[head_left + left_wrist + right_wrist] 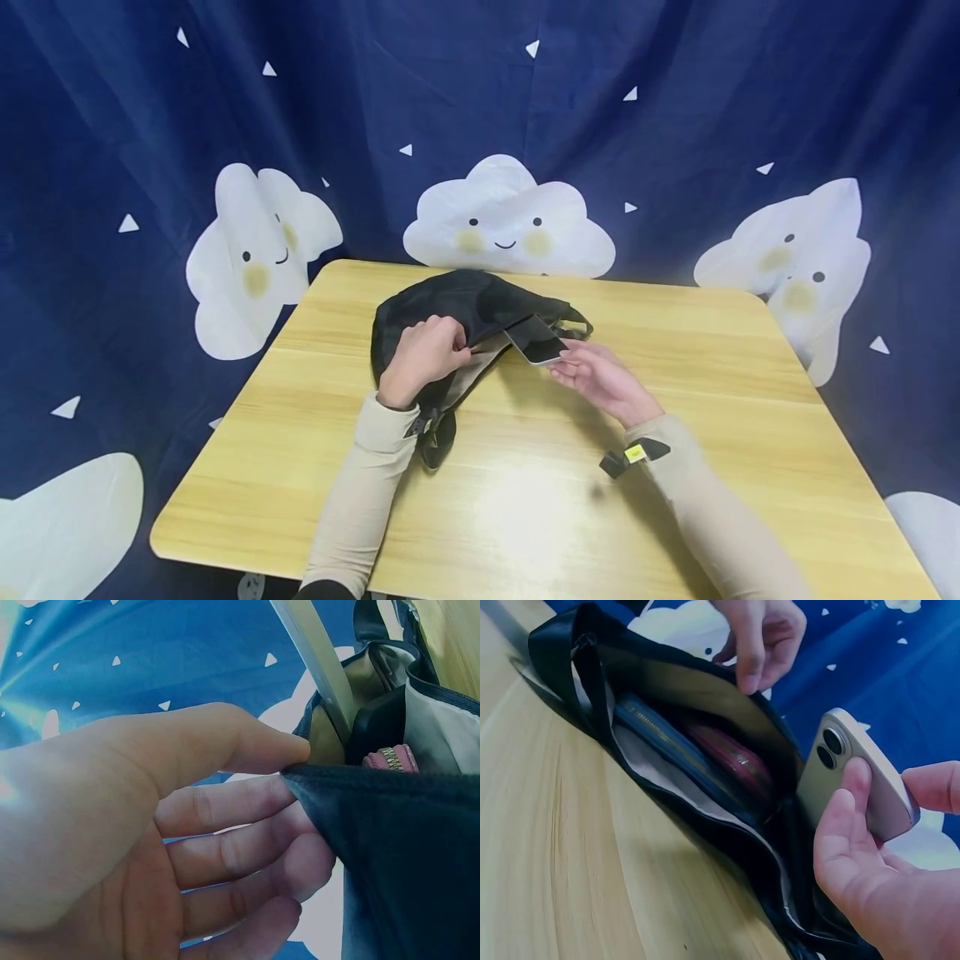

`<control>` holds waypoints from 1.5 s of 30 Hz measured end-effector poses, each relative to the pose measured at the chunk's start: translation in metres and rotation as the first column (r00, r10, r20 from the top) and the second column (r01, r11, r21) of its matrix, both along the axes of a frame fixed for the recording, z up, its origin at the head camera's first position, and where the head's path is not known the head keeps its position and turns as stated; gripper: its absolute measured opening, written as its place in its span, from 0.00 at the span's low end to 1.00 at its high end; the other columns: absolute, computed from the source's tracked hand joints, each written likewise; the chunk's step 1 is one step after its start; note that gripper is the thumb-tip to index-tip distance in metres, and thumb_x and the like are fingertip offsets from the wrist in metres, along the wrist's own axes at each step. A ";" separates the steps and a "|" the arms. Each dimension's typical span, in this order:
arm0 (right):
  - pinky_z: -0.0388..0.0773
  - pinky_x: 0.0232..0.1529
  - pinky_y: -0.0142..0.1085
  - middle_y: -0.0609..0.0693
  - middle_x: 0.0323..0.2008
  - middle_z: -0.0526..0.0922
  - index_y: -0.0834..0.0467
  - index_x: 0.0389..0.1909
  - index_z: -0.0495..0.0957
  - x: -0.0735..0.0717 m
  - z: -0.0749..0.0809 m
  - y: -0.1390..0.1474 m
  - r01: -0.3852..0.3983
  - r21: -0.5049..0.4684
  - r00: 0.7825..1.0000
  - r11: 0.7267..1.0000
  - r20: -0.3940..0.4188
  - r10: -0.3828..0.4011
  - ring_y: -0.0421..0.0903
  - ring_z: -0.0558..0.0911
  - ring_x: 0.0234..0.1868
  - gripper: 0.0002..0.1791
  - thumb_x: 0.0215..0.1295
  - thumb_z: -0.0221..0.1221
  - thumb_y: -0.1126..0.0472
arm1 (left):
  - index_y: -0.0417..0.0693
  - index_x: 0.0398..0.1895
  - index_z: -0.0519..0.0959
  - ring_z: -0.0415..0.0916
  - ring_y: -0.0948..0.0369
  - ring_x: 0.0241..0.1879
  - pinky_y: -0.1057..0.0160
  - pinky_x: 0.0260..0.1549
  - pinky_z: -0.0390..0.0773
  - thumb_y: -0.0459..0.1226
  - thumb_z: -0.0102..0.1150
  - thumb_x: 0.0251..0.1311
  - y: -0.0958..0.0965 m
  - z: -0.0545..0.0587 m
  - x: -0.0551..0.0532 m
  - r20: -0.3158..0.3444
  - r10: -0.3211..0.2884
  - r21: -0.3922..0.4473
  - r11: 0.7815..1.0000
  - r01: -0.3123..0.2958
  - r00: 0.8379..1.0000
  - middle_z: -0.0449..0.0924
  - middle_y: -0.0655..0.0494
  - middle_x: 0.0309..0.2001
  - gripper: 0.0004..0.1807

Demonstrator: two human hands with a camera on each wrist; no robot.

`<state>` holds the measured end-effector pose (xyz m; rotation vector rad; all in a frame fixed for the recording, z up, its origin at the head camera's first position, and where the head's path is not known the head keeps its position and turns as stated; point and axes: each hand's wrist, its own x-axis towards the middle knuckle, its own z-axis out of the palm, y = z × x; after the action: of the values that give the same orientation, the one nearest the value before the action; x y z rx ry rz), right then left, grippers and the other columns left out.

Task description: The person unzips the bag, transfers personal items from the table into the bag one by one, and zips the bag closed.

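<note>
A black bag [450,304] with a pale lining lies on the table, its zipped mouth spread wide. My left hand [427,354] pinches the bag's edge between thumb and fingers, as the left wrist view shows close up. My right hand [600,379] holds a smartphone [536,340] by its near end, dark screen up, the far end at the bag's opening. Two camera lenses show on the phone's back in the right wrist view. Inside the bag sit a blue zipped pouch [675,746] and a pink zipped pouch [731,757], side by side.
The light wooden table [525,500] carries the bag near its far edge. A strap end with a buckle [438,437] hangs toward me below the left wrist. Behind the table hangs a dark blue curtain [465,92] with white clouds and small triangles.
</note>
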<state>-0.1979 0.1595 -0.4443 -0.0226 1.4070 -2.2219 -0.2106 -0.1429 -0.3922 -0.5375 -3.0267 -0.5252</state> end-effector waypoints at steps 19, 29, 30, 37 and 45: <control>0.82 0.56 0.34 0.50 0.42 0.85 0.64 0.68 0.56 -0.026 -0.014 -0.041 0.105 0.012 0.994 0.994 0.007 -0.105 0.44 0.88 0.47 0.23 0.76 0.48 0.73 | 0.56 0.15 0.78 0.73 0.58 0.20 0.58 0.21 0.67 0.40 0.64 0.59 0.001 0.000 0.001 -0.004 -0.003 -0.003 1.000 0.003 1.000 0.74 0.62 0.16 0.15; 0.82 0.55 0.31 0.49 0.40 0.85 0.69 0.73 0.50 -0.033 -0.014 -0.061 0.156 -0.048 0.988 0.987 0.017 -0.155 0.41 0.89 0.45 0.28 0.77 0.47 0.74 | 0.56 0.16 0.78 0.74 0.58 0.21 0.58 0.22 0.68 0.41 0.64 0.60 0.001 -0.001 0.000 -0.008 0.003 -0.012 1.000 -0.003 1.000 0.76 0.61 0.17 0.14; 0.82 0.55 0.31 0.50 0.40 0.85 0.70 0.74 0.48 -0.034 -0.014 -0.063 0.160 -0.050 0.987 0.986 0.016 -0.160 0.41 0.89 0.45 0.30 0.77 0.47 0.74 | 0.56 0.16 0.78 0.74 0.58 0.21 0.58 0.22 0.69 0.41 0.64 0.60 0.001 -0.001 0.000 -0.009 0.003 -0.013 1.000 -0.003 1.000 0.76 0.61 0.18 0.14; 0.82 0.57 0.33 0.50 0.40 0.88 0.69 0.60 0.65 -0.042 -0.014 -0.073 0.164 -0.021 0.986 0.986 -0.028 -0.165 0.40 0.89 0.44 0.14 0.77 0.47 0.73 | 0.56 0.16 0.78 0.76 0.58 0.22 0.56 0.24 0.71 0.41 0.64 0.59 0.003 0.000 -0.001 -0.019 0.005 -0.015 1.000 -0.005 1.000 0.77 0.62 0.18 0.14; 0.83 0.43 0.29 0.58 0.43 0.89 0.73 0.64 0.68 -0.045 -0.016 -0.082 0.191 0.195 0.978 0.962 -0.123 -0.169 0.37 0.86 0.34 0.19 0.77 0.49 0.70 | 0.56 0.15 0.77 0.74 0.58 0.21 0.58 0.22 0.69 0.40 0.64 0.59 0.003 0.000 -0.001 -0.025 -0.001 -0.013 1.000 0.000 1.000 0.75 0.61 0.18 0.14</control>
<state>-0.2429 0.0770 -0.4607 0.0635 1.7540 -2.2344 -0.2112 -0.1397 -0.3918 -0.5414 -3.0082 -0.4959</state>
